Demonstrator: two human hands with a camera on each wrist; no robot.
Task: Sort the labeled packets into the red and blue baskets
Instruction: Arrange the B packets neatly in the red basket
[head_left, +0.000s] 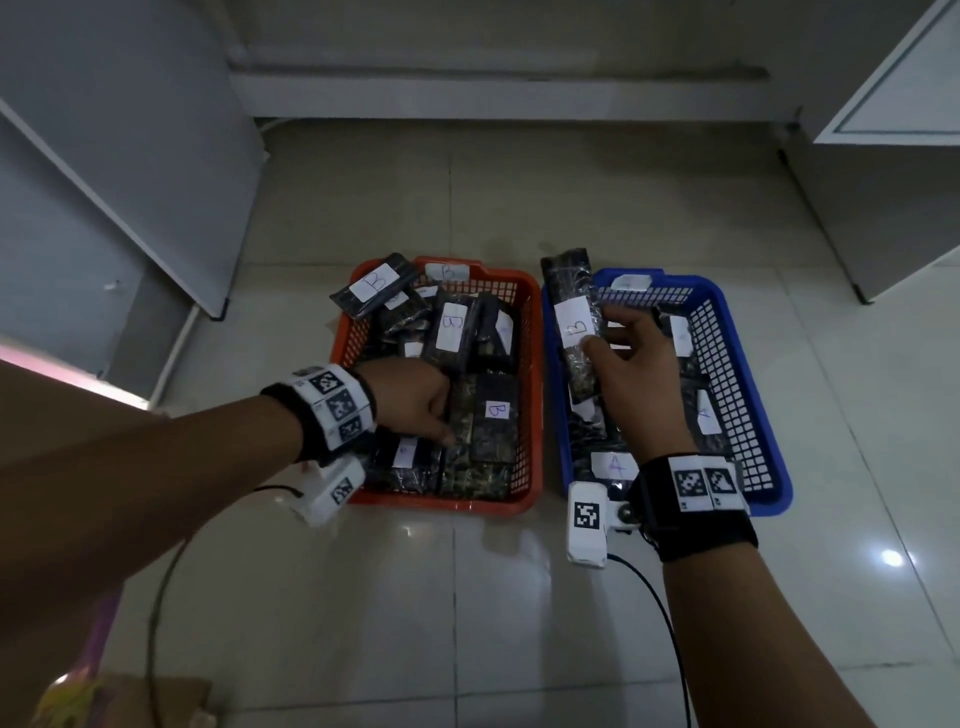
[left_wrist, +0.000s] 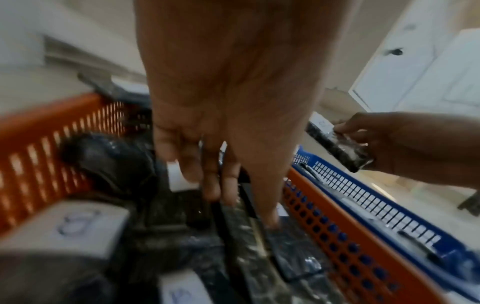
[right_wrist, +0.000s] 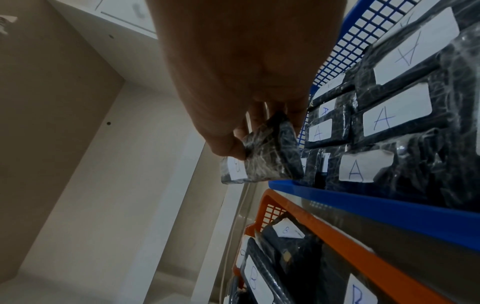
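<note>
A red basket (head_left: 441, 503) on the tiled floor holds several dark wrapped packets with white B labels (head_left: 451, 326). To its right stands a blue basket (head_left: 768, 496) with several packets labeled A (right_wrist: 384, 119). My right hand (head_left: 597, 330) pinches a long dark packet marked B (head_left: 569, 283) between thumb and fingers, above the blue basket's left rim (right_wrist: 363, 201). In the right wrist view this held packet (right_wrist: 267, 162) hangs past that rim, towards the red basket (right_wrist: 337, 232). My left hand (head_left: 441, 415) reaches into the red basket with straight fingers (left_wrist: 210, 185) touching the packets there.
Grey cabinet panels (head_left: 130, 182) stand at the left and a white cabinet (head_left: 893, 104) at the back right. Bare tiles (head_left: 493, 597) lie in front of the baskets. Camera cables (head_left: 670, 623) trail from both wrists. A cardboard box (head_left: 156, 701) sits at the bottom left.
</note>
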